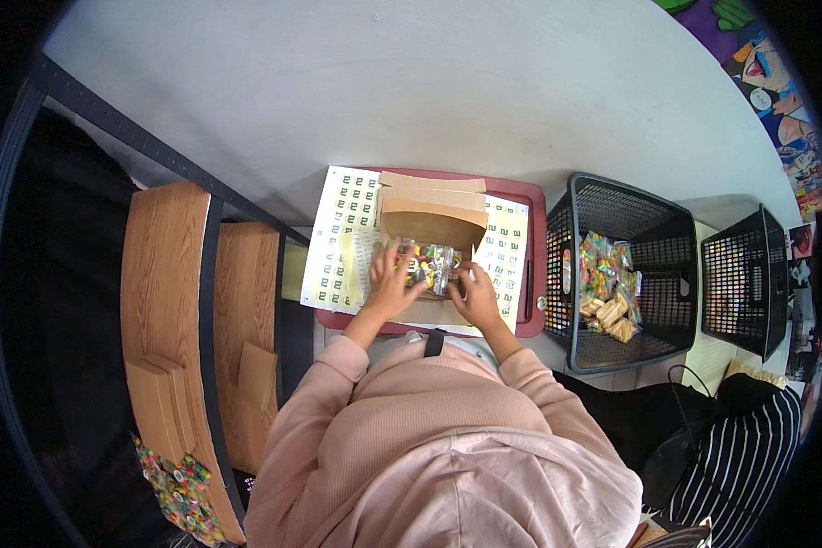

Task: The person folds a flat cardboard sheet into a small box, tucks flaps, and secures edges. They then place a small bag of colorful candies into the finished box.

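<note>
An opened brown cardboard box [434, 221] stands in front of me with its lid raised at the far side. In its near part is a clear plastic bag of colourful wrapped sweets [429, 266]. My left hand [393, 283] rests at the bag's left side, fingers spread and thumb toward the near edge. At the other side, my right hand [474, 294] has its fingers bent and closed on the bag's right edge. Fingertips of both hands are partly hidden by the bag and the box.
Printed sheets [327, 260] lie under the box on a dark red board [535, 228], beside a dark pen [528, 290]. To the right, a black crate [676, 274] holds bagged sweets; another crate [744, 283] stands beyond. Wooden shelves [169, 274] at left carry flat cardboard pieces [160, 402].
</note>
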